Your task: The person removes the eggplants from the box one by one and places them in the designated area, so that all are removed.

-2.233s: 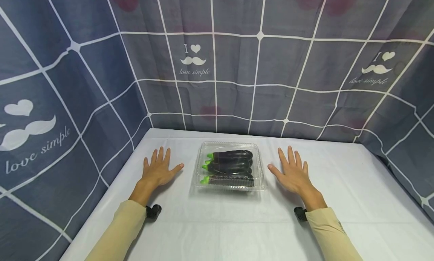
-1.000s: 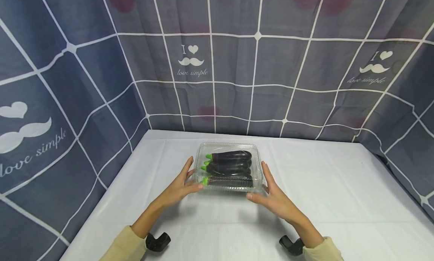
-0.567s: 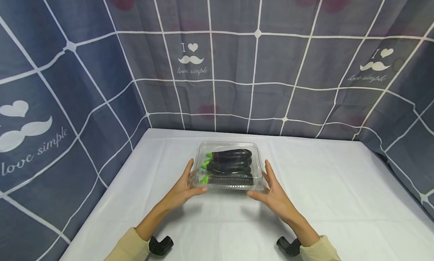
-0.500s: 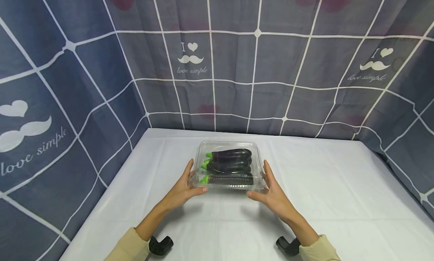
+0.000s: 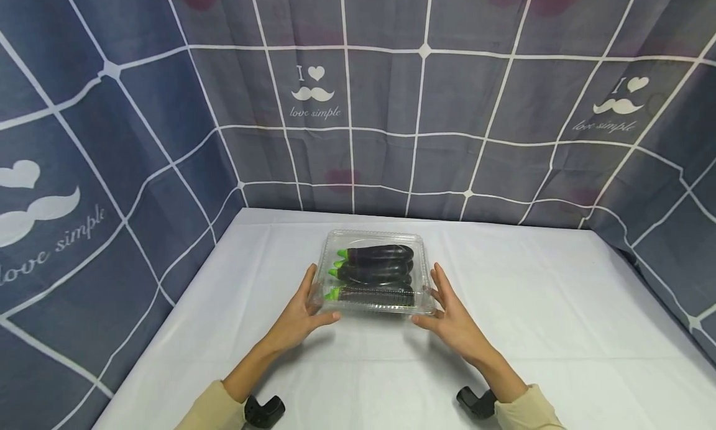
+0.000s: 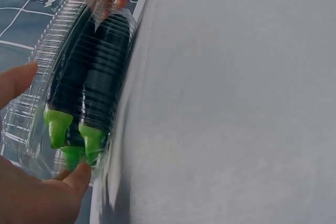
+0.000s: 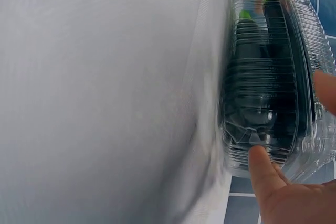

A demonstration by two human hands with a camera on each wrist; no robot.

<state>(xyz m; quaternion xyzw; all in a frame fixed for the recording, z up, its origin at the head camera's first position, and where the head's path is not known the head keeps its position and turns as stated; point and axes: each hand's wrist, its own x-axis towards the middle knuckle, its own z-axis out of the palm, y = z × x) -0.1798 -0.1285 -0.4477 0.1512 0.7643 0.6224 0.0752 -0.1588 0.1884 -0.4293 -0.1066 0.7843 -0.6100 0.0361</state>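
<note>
A clear plastic clamshell container (image 5: 375, 233) sits on the white table, with several dark eggplants (image 5: 375, 273) with bright green stems inside. My left hand (image 5: 296, 318) grips its left end, thumb towards the near edge and fingers along the side. At the right end my right hand (image 5: 455, 321) holds it in much the same way. In the left wrist view, left fingertips (image 6: 79, 177) touch the plastic beside the green stems. Right fingertips (image 7: 258, 156) press the ribbed end in the right wrist view. Whether the container is fully resting on the table, I cannot tell.
A white cloth (image 5: 369, 380) covers the table. Grey-blue curtains (image 5: 386, 107) with white lines stand at the back and both sides. A dark camera mount is on the left wrist (image 5: 264, 411) and on the right wrist (image 5: 475, 404).
Both hands, flat on the table at first, have moved inward to the container's two ends and taken hold of it. Most recently its near edge has shifted slightly towards me.
</note>
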